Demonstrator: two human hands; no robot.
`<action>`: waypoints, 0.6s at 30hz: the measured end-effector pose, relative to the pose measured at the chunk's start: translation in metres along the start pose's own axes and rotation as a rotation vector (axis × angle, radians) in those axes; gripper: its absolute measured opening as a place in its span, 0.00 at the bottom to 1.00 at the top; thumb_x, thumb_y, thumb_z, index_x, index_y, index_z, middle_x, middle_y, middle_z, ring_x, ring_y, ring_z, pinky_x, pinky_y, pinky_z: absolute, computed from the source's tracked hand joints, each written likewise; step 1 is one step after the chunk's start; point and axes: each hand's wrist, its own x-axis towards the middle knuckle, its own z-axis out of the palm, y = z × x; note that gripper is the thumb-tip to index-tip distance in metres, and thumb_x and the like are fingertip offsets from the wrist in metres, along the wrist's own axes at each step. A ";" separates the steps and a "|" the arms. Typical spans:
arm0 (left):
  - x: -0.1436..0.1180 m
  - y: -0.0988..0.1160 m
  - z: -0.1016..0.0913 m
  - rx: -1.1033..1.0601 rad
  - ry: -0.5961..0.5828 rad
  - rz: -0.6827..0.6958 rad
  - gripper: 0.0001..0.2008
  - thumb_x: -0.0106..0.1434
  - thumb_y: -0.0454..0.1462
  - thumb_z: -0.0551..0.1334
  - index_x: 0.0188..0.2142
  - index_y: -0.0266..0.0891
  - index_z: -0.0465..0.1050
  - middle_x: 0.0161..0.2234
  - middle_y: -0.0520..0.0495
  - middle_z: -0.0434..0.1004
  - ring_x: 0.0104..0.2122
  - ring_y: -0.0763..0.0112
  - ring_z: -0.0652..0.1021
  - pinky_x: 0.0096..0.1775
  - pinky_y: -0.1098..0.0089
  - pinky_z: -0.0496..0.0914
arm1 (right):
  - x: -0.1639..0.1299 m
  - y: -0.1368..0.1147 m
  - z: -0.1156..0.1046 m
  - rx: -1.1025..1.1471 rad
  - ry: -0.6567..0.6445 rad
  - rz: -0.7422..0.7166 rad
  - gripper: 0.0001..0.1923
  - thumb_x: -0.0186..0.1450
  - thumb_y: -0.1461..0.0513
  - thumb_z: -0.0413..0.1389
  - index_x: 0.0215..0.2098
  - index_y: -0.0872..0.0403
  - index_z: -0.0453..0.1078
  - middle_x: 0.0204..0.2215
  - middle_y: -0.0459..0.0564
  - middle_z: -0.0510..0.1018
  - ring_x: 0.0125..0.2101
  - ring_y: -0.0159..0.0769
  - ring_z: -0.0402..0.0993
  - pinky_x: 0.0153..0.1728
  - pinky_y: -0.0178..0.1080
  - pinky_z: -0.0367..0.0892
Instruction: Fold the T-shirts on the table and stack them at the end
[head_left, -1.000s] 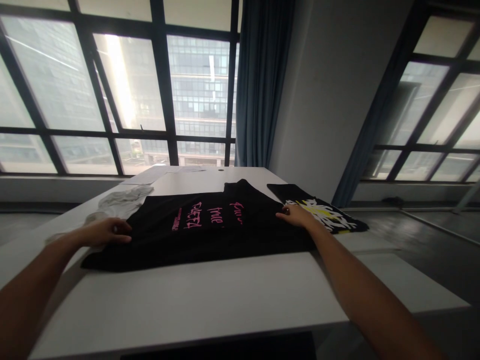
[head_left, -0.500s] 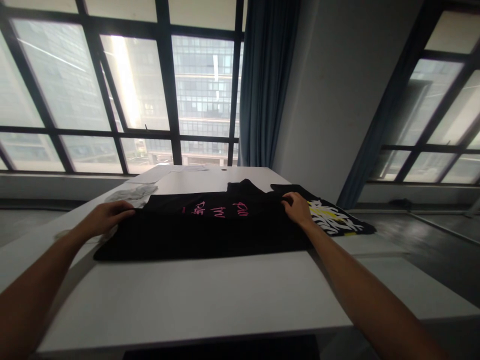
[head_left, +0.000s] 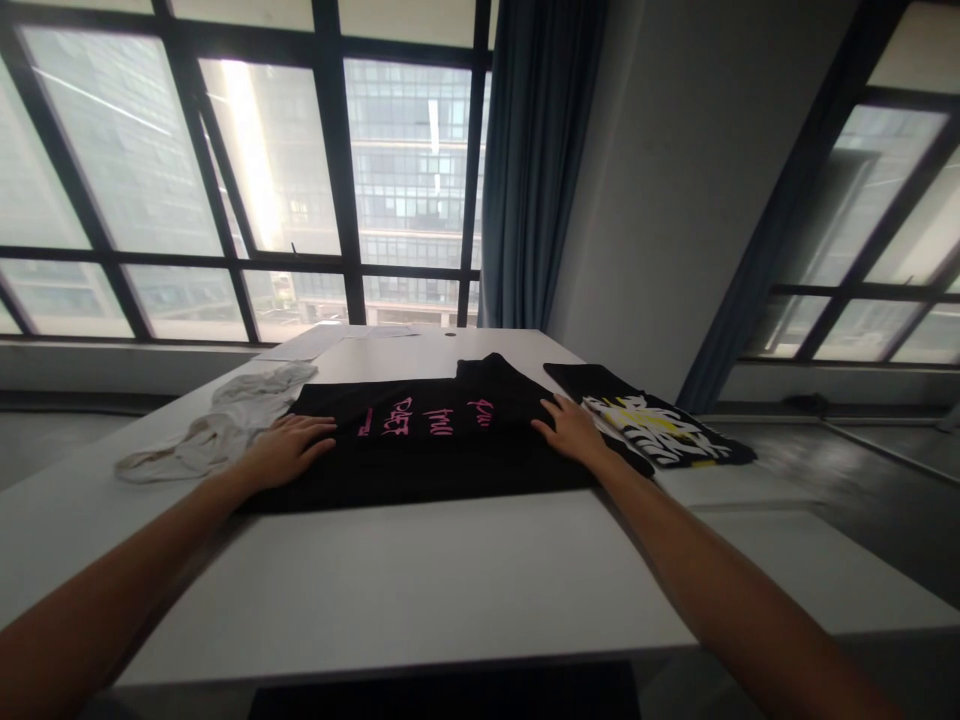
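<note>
A black T-shirt with pink lettering lies spread sideways across the white table, one sleeve pointing to the far side. My left hand rests flat on its left part, fingers spread. On the right part lies my right hand, its fingers apart and touching the cloth near the collar side. Neither hand grips the fabric. Just beyond my right hand is a folded black T-shirt with a white and yellow print. A crumpled white garment sits to the left of my left hand.
The white table reaches away toward the windows. Some papers lie at its far left, near a small round cable hole. A lower white surface adjoins on the right. A blue curtain hangs behind.
Both hands have let go of the shirt's upper edge and now lie open on it. The left hand moved right, the right hand slightly left. The raised near part of the shirt now lies flat.
</note>
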 end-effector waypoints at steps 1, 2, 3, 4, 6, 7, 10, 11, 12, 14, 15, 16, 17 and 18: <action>-0.001 0.003 0.007 -0.014 -0.071 -0.011 0.33 0.67 0.55 0.44 0.61 0.42 0.67 0.63 0.44 0.66 0.63 0.56 0.64 0.64 0.54 0.51 | -0.002 -0.002 0.001 0.004 -0.046 -0.016 0.31 0.71 0.47 0.47 0.66 0.55 0.59 0.67 0.61 0.55 0.66 0.50 0.51 0.63 0.52 0.50; -0.002 0.005 0.014 -0.028 -0.134 -0.032 0.34 0.67 0.55 0.43 0.64 0.42 0.63 0.65 0.43 0.61 0.65 0.56 0.62 0.64 0.53 0.50 | -0.003 -0.003 0.003 0.015 -0.101 -0.028 0.31 0.71 0.48 0.46 0.66 0.53 0.58 0.67 0.59 0.56 0.66 0.49 0.51 0.63 0.53 0.49; -0.003 0.005 0.019 -0.041 -0.183 -0.057 0.35 0.67 0.55 0.42 0.66 0.41 0.59 0.67 0.43 0.57 0.66 0.56 0.59 0.65 0.52 0.49 | -0.004 -0.003 0.004 0.028 -0.156 -0.035 0.30 0.72 0.48 0.45 0.66 0.53 0.59 0.67 0.58 0.57 0.66 0.49 0.52 0.63 0.53 0.50; -0.004 0.003 0.022 -0.052 -0.218 -0.075 0.36 0.67 0.55 0.41 0.68 0.40 0.55 0.68 0.43 0.53 0.67 0.56 0.56 0.65 0.52 0.49 | -0.003 -0.004 0.005 0.039 -0.197 -0.042 0.29 0.72 0.48 0.44 0.65 0.52 0.60 0.66 0.58 0.59 0.65 0.48 0.54 0.62 0.53 0.51; 0.000 -0.003 0.022 -0.077 -0.264 -0.063 0.37 0.67 0.55 0.42 0.69 0.40 0.53 0.69 0.43 0.50 0.68 0.55 0.54 0.64 0.52 0.50 | 0.004 -0.006 0.004 0.057 -0.213 -0.060 0.26 0.73 0.50 0.42 0.61 0.53 0.66 0.63 0.57 0.65 0.61 0.48 0.61 0.60 0.50 0.56; 0.004 -0.006 0.018 -0.094 -0.281 -0.038 0.37 0.66 0.56 0.44 0.68 0.40 0.55 0.69 0.43 0.52 0.67 0.54 0.56 0.64 0.53 0.51 | 0.009 -0.008 0.003 0.064 -0.190 -0.075 0.25 0.73 0.50 0.41 0.59 0.52 0.69 0.61 0.57 0.68 0.59 0.47 0.64 0.58 0.48 0.58; 0.028 -0.013 0.001 -0.176 -0.302 0.016 0.35 0.65 0.59 0.46 0.59 0.41 0.70 0.62 0.42 0.68 0.61 0.54 0.68 0.61 0.59 0.59 | 0.035 -0.021 0.000 0.075 -0.123 -0.107 0.22 0.72 0.54 0.44 0.59 0.52 0.69 0.57 0.56 0.72 0.56 0.46 0.67 0.55 0.46 0.60; 0.037 -0.015 -0.003 -0.197 -0.284 0.017 0.35 0.65 0.59 0.45 0.56 0.41 0.74 0.58 0.42 0.73 0.58 0.54 0.71 0.60 0.60 0.61 | 0.045 -0.026 0.000 0.069 -0.129 -0.109 0.22 0.71 0.55 0.47 0.61 0.51 0.66 0.57 0.56 0.72 0.56 0.46 0.67 0.56 0.46 0.59; 0.046 -0.017 -0.005 -0.204 -0.256 0.012 0.34 0.65 0.59 0.44 0.53 0.41 0.75 0.55 0.42 0.75 0.55 0.55 0.73 0.59 0.60 0.62 | 0.055 -0.030 -0.001 0.056 -0.149 -0.110 0.24 0.70 0.57 0.50 0.62 0.51 0.65 0.57 0.56 0.73 0.57 0.47 0.67 0.57 0.48 0.58; 0.060 -0.023 0.000 -0.176 -0.204 -0.012 0.34 0.65 0.58 0.44 0.54 0.40 0.75 0.55 0.41 0.74 0.55 0.54 0.73 0.59 0.58 0.62 | 0.073 -0.037 -0.004 0.024 -0.224 -0.116 0.23 0.66 0.58 0.55 0.59 0.50 0.68 0.53 0.55 0.75 0.56 0.48 0.68 0.58 0.49 0.55; 0.065 -0.027 0.005 -0.153 -0.193 -0.026 0.34 0.65 0.58 0.45 0.56 0.40 0.73 0.58 0.41 0.72 0.58 0.53 0.71 0.59 0.57 0.62 | 0.081 -0.039 -0.006 0.013 -0.260 -0.122 0.20 0.65 0.59 0.57 0.55 0.49 0.72 0.50 0.54 0.78 0.54 0.48 0.69 0.58 0.49 0.55; 0.068 -0.032 0.012 -0.132 -0.194 -0.038 0.34 0.65 0.58 0.46 0.58 0.40 0.71 0.61 0.40 0.68 0.60 0.52 0.68 0.60 0.56 0.61 | 0.089 -0.039 -0.011 0.012 -0.280 -0.131 0.16 0.63 0.59 0.58 0.50 0.49 0.75 0.47 0.53 0.79 0.52 0.48 0.71 0.57 0.49 0.56; 0.069 -0.038 0.019 -0.120 -0.206 -0.049 0.35 0.64 0.58 0.47 0.60 0.40 0.68 0.63 0.40 0.65 0.62 0.52 0.66 0.61 0.55 0.60 | 0.095 -0.038 -0.015 0.026 -0.278 -0.140 0.13 0.62 0.59 0.59 0.45 0.49 0.77 0.44 0.52 0.80 0.50 0.47 0.72 0.55 0.47 0.58; 0.071 -0.045 0.025 -0.115 -0.223 -0.058 0.35 0.64 0.58 0.47 0.62 0.41 0.66 0.65 0.40 0.62 0.63 0.52 0.63 0.61 0.54 0.59 | 0.102 -0.037 -0.020 0.055 -0.251 -0.144 0.11 0.61 0.59 0.59 0.42 0.50 0.78 0.42 0.51 0.81 0.47 0.45 0.74 0.52 0.44 0.60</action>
